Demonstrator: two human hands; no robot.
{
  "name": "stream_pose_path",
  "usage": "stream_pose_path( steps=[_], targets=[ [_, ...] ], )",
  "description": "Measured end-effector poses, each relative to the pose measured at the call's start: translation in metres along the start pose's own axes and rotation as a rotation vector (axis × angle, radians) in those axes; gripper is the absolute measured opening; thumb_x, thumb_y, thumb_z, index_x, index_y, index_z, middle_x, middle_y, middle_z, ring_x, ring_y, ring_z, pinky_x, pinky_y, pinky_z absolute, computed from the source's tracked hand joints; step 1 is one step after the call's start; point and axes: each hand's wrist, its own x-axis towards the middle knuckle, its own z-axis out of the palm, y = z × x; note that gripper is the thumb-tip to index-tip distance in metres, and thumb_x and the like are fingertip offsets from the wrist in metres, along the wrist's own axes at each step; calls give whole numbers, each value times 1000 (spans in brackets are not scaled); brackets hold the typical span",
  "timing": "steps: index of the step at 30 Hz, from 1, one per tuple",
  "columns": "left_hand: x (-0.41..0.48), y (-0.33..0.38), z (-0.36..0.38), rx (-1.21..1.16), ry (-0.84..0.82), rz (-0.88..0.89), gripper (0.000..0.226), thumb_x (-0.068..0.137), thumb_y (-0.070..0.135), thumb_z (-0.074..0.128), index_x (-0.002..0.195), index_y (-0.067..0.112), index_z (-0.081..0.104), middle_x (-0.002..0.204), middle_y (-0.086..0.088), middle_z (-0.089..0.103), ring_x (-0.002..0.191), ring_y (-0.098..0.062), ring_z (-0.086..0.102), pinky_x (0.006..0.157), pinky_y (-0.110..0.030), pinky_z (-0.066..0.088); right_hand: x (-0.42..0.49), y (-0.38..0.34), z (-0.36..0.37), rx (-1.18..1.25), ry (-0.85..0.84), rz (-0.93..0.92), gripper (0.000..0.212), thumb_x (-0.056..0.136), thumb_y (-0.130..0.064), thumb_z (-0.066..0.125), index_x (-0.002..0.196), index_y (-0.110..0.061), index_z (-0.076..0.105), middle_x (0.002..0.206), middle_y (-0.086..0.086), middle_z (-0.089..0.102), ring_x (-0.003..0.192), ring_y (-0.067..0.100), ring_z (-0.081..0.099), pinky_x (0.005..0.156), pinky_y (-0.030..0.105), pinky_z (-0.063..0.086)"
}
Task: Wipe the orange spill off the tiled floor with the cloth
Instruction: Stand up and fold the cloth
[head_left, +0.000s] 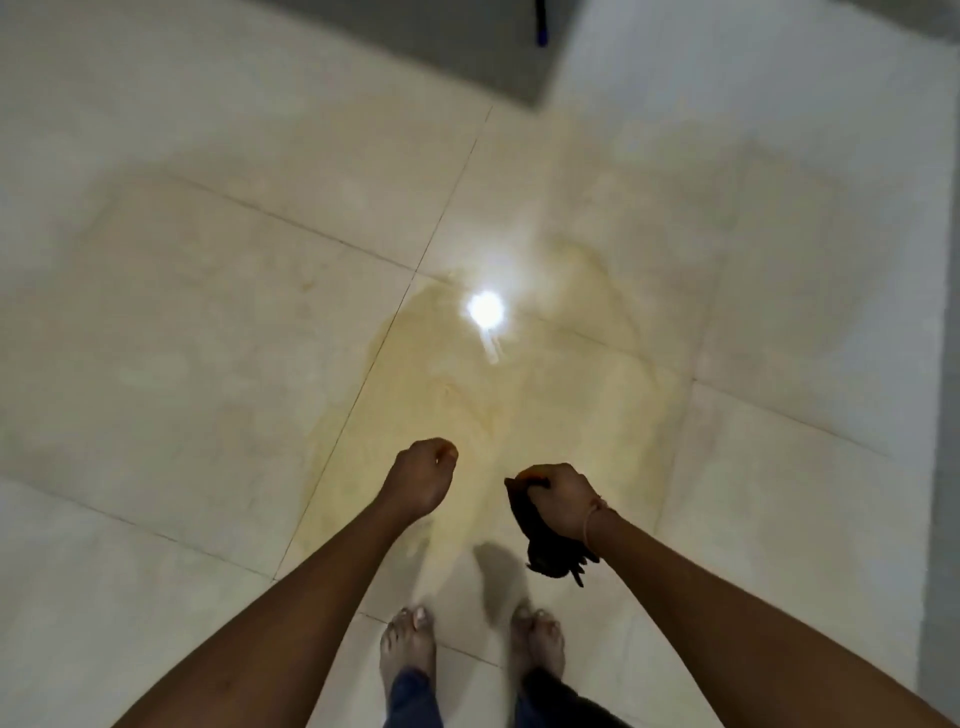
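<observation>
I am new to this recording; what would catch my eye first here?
A bright light reflection glares mid-floor, on a wide orange spill spreading over the pale tiles. Below it, the right hand grips a dark cloth, while the left hand is curled and empty.

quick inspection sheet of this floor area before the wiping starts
surface: glossy cream tiled floor, bright lamp reflection on it
job's things: pale orange spill spread across the tile joints; dark brown cloth hanging clear of the floor
clutter: dark object with a blue tip at the top edge, too blurred to identify
grippers: left hand curled, holding nothing; right hand grips the cloth
cables: nothing seen
surroundings: grey floor patch at the far side; bare feet by the spill's near edge
</observation>
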Motion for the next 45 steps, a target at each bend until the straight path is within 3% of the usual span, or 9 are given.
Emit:
stream_pose_path(
  steps=[9, 17, 21, 26, 29, 33, 37, 42, 45],
  targets=[
    [-198, 183, -132, -480, -348, -61, 30, 93, 42, 59, 107, 18, 69, 107, 0, 72, 102, -15, 65, 79, -30, 49, -227, -178, -129, 727, 87, -39, 21, 86, -5, 54, 90, -8, 74, 96, 12, 73, 88, 26, 67, 81, 35, 55],
    [-331, 279, -240, -647, -194, 117, 28, 93, 31, 61, 107, 9, 69, 100, -14, 73, 87, -28, 69, 67, -35, 54, -392, -250, -184, 673, 54, -221, 27, 87, -15, 69, 114, -9, 66, 105, 8, 69, 92, 15, 65, 74, 26, 55],
    [-378, 300, -263, -629, -111, 160, 33, 92, 38, 61, 106, 9, 68, 96, -10, 71, 87, -25, 63, 79, -37, 47, -442, -261, -186, 734, 50, -267, 22, 92, -8, 60, 114, -6, 64, 104, 10, 68, 95, 19, 65, 74, 29, 55],
    [-434, 311, -275, -714, -161, 232, 29, 92, 37, 58, 107, 13, 67, 100, -5, 70, 91, -18, 62, 83, -36, 46, -491, -264, -196, 845, 18, -371, 25, 94, -8, 58, 118, -4, 62, 106, 11, 68, 98, 22, 65, 76, 34, 55],
    [-467, 303, -282, -709, -238, 282, 16, 90, 28, 63, 102, 17, 66, 89, -4, 56, 77, -15, 47, 67, -28, 36, -522, -267, -200, 915, 10, -439, 24, 96, -8, 54, 119, -4, 62, 100, 7, 68, 90, 20, 65, 66, 31, 53],
    [-504, 302, -293, -769, -82, 359, 16, 90, 17, 64, 105, 11, 66, 72, 2, 55, 59, -11, 40, 54, -23, 31, -551, -277, -193, 843, 11, -495, 23, 97, -10, 52, 117, -3, 62, 98, 8, 68, 88, 20, 66, 70, 32, 54],
    [-533, 301, -306, -815, 84, 417, 23, 90, 14, 65, 112, 14, 59, 86, -3, 63, 68, -13, 52, 63, -25, 41, -569, -298, -179, 713, 72, -531, 19, 95, -6, 54, 113, -5, 61, 104, 14, 65, 94, 22, 64, 80, 35, 57],
    [-555, 292, -340, -888, 95, 489, 19, 93, 12, 61, 111, 15, 56, 96, -15, 66, 80, -25, 65, 71, -34, 52, -594, -338, -154, 106, 501, -710, 70, 80, -33, 76, 141, -17, 44, 129, -3, 50, 120, 12, 47, 99, 27, 40],
    [-568, 284, -365, -880, 50, 538, 16, 94, 11, 58, 110, 14, 59, 89, -13, 67, 72, -21, 66, 64, -30, 51, -609, -373, -131, -78, 528, -892, 67, 75, -37, 79, 134, -23, 51, 128, -4, 56, 117, 13, 50, 99, 26, 40]
  ],
)
